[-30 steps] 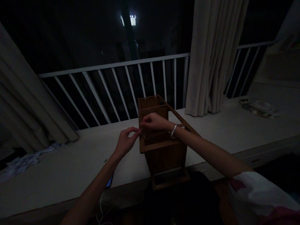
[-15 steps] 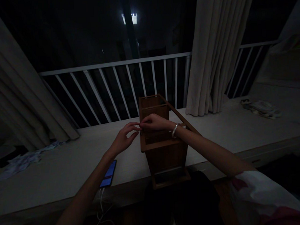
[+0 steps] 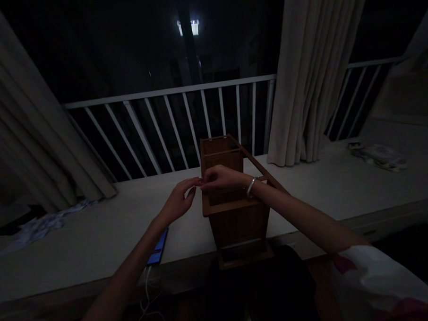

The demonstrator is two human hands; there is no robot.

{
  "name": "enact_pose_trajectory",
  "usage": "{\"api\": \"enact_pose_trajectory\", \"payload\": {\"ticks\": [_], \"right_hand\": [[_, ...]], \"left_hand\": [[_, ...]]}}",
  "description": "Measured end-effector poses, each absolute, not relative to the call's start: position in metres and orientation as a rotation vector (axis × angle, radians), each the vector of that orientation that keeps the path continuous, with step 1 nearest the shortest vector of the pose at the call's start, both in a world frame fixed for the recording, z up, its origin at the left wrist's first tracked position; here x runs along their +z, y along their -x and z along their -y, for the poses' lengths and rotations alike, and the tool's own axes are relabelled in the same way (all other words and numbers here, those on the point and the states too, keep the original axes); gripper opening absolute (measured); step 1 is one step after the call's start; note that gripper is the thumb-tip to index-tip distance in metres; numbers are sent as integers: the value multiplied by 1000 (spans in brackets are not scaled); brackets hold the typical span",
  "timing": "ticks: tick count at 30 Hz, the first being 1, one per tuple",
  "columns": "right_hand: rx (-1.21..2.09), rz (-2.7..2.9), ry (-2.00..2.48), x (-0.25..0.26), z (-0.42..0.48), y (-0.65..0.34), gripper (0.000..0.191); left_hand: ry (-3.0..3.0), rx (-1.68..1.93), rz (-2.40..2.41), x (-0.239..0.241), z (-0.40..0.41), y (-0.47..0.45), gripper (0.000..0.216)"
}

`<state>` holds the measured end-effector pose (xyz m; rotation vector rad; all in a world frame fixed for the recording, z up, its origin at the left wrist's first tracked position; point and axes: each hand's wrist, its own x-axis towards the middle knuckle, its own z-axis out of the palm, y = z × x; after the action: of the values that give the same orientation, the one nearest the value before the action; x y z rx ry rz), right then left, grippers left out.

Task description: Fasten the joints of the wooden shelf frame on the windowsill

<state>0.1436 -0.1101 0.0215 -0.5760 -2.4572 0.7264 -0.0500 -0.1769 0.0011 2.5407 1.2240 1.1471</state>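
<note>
The right hand (image 3: 223,177) is pinching fingertips together at the rim of the box (image 3: 238,223) just beneath, holding what I cannot tell, the left hand (image 3: 178,202) hovering half-open beside the pinch, probably better bracing that rim.

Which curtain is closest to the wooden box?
The pale curtain on the right, its hem resting on the ledge just behind the wooden box; the other curtain hangs far left.

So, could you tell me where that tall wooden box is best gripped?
Likely the wooden box by its open top: one hand on each long side rail, from left and right. The rails are thin, so fingers can hook over them. The right hand is at the left rail, the left hand beside it.
</note>
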Motion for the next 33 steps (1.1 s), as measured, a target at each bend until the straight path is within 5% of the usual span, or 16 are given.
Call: {"api": "enact_pose_trajectory", "payload": {"ticks": [33], "right_hand": [[569, 2559, 380, 23, 115, -145, 23]], "left_hand": [[-2631, 1151, -1542, 13, 214, 58, 17]]}}
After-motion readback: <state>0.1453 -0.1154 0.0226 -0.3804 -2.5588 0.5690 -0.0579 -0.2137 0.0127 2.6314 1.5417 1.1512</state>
